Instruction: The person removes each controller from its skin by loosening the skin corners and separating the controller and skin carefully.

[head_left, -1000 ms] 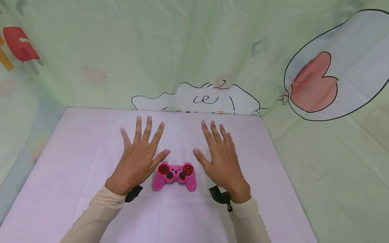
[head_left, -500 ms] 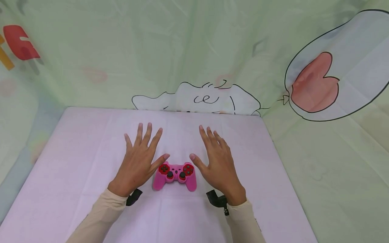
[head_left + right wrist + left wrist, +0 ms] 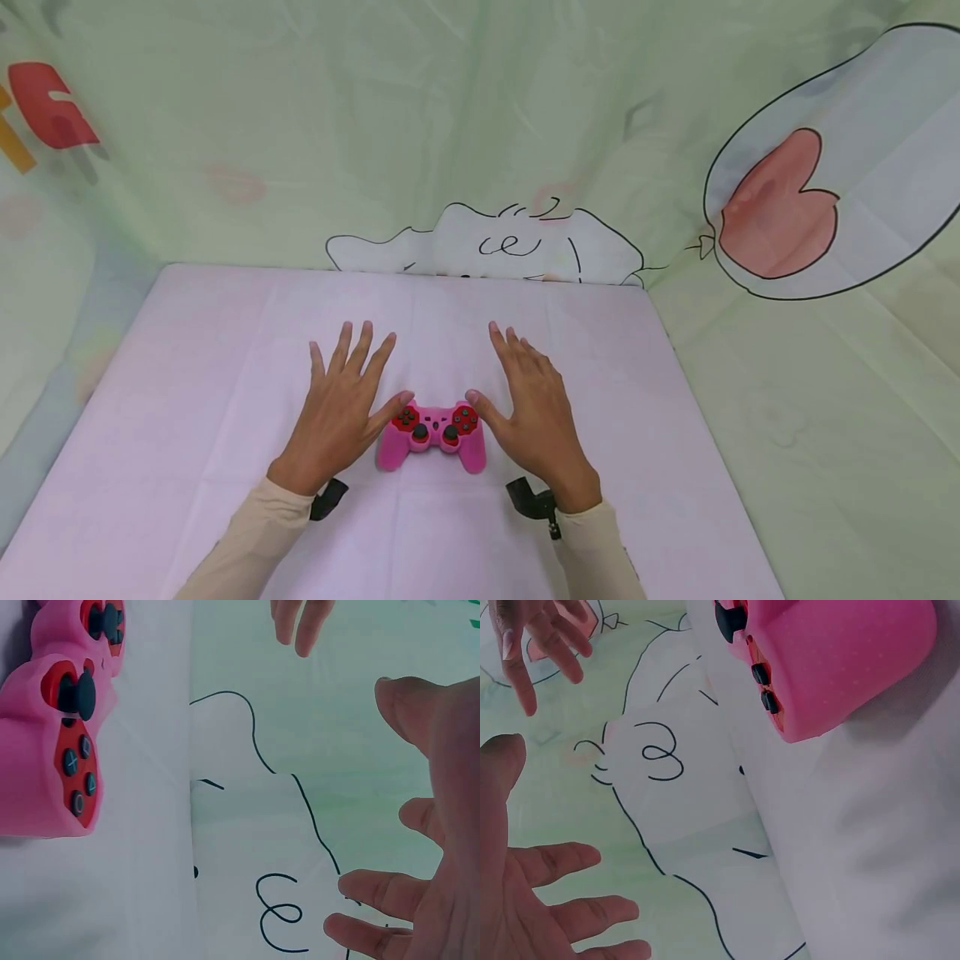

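A pink game controller (image 3: pixel 433 440) with red button areas and dark thumbsticks lies face up on the table, between the two hands. My left hand (image 3: pixel 337 421) is to its left, fingers spread, its thumb overlapping the controller's upper left corner in the head view. On the other side my right hand (image 3: pixel 536 412) has its fingers extended, thumb tip over the upper right corner. Both wrist views show a gap between hand and controller: the pink body (image 3: pixel 847 667) is at the top in the left one, and its buttons (image 3: pixel 77 772) show at the left in the right one. Neither hand holds anything.
A pale pinkish cloth covers the table (image 3: pixel 202 358). Behind it rises a light green printed backdrop (image 3: pixel 300 125) with a line drawing, and a balloon drawing (image 3: pixel 862 167) at the right. A black wrist-camera mount (image 3: pixel 532 500) sticks out at the right wrist, another (image 3: pixel 328 498) at the left.
Both hands have come down and back toward the person, drawing closer to the controller from either side. The right hand has also shifted left. The controller has stayed in place.
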Demonstrator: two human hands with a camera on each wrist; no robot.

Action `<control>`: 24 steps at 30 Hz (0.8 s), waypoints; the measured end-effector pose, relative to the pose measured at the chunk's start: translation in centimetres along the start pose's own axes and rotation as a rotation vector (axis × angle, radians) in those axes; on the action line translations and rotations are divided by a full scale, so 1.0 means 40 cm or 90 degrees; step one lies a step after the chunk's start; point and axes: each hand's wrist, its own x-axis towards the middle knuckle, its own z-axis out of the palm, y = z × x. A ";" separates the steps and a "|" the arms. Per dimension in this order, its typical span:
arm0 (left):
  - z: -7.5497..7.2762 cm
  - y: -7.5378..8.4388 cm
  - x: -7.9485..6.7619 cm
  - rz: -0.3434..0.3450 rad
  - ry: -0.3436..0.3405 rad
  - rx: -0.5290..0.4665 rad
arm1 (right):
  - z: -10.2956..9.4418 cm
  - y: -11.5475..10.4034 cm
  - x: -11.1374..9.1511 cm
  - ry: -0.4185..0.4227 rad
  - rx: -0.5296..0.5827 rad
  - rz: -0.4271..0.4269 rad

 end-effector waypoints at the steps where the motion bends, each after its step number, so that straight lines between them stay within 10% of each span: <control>1: 0.002 0.000 -0.002 -0.001 -0.001 -0.002 | 0.003 0.002 -0.001 0.000 0.001 0.000; 24: 0.058 -0.010 -0.054 -0.031 -0.013 -0.045 | 0.064 0.023 -0.033 -0.023 0.025 0.033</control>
